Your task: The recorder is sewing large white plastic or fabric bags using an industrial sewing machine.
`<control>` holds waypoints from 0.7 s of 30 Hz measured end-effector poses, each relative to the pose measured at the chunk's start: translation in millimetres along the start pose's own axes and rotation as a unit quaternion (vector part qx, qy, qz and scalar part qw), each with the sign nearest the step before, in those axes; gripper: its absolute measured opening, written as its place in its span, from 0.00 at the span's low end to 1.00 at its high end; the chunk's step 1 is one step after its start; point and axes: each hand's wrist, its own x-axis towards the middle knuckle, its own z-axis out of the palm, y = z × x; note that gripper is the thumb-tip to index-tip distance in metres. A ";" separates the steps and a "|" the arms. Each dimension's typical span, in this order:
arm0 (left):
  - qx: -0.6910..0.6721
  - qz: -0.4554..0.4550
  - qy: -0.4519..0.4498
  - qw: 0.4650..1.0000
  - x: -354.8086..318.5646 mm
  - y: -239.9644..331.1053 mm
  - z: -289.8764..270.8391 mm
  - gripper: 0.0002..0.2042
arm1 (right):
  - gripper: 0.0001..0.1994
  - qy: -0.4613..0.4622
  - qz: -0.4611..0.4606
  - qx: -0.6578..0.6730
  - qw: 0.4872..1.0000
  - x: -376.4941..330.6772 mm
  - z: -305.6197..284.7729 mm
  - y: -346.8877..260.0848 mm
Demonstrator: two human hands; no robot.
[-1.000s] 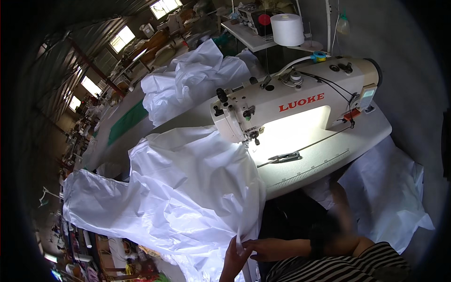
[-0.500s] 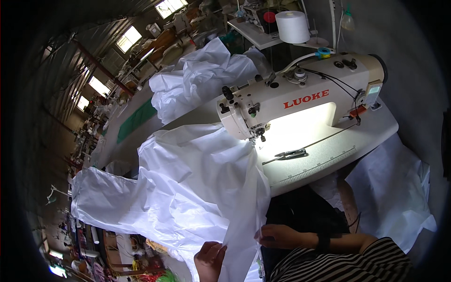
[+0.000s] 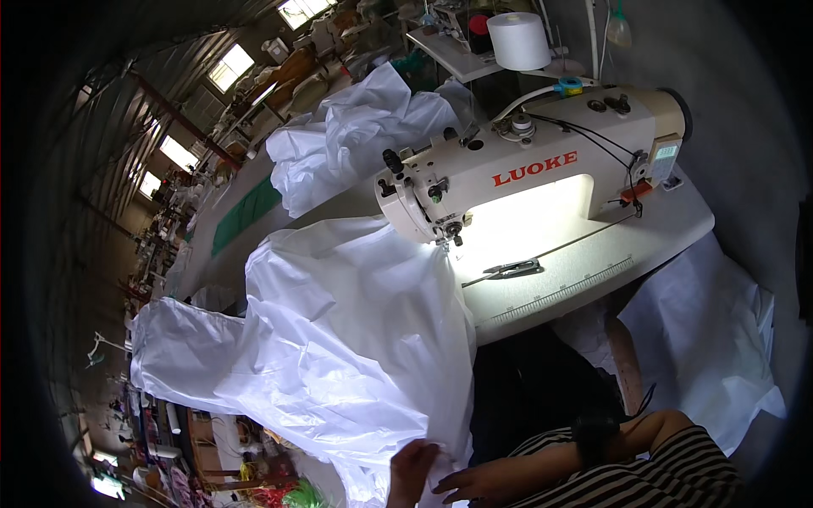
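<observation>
At the far left, a green strip lies flat on the grey table. My big white cloth is next. One floppy end pokes out to the left, and the rest is full of folds and creases. It covers the left end of the white worktop, goes up to the needle, and hangs down over the near edge toward me. Behind it, on the far part of the table, sits a puffy white heap.

My left hand is low down, at the bottom of the big cloth. I pinch the cloth's edge there with my fingertips close together. Just to the right is my right hand. It points left toward the cloth, with its fingers a little apart. I cannot tell if they touch the cloth.

Up above my hands is the sewing machine, with a bright light shining under its arm. Small metal snips lie on the worktop, between the needle and the near edge. A fat white thread roll stands behind the machine. My right wrist wears a black band, and my sleeve has stripes. Farthest right, more white fabric hangs below the worktop's near right corner.
</observation>
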 end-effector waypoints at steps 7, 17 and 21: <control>0.050 0.082 0.173 0.980 1.5 3.2 -57.6 0.04 | 0.14 -0.068 0.489 -0.063 0.867 -63.3 -81.2 88.1; 0.298 0.201 0.174 0.917 -3.5 50.1 -61.5 0.04 | 0.17 -0.026 0.414 -0.208 0.886 -81.1 -50.0 135.6; 0.312 0.249 0.185 0.898 -2.3 55.8 -62.2 0.04 | 0.15 0.034 0.332 -0.048 0.941 -52.1 -28.7 129.5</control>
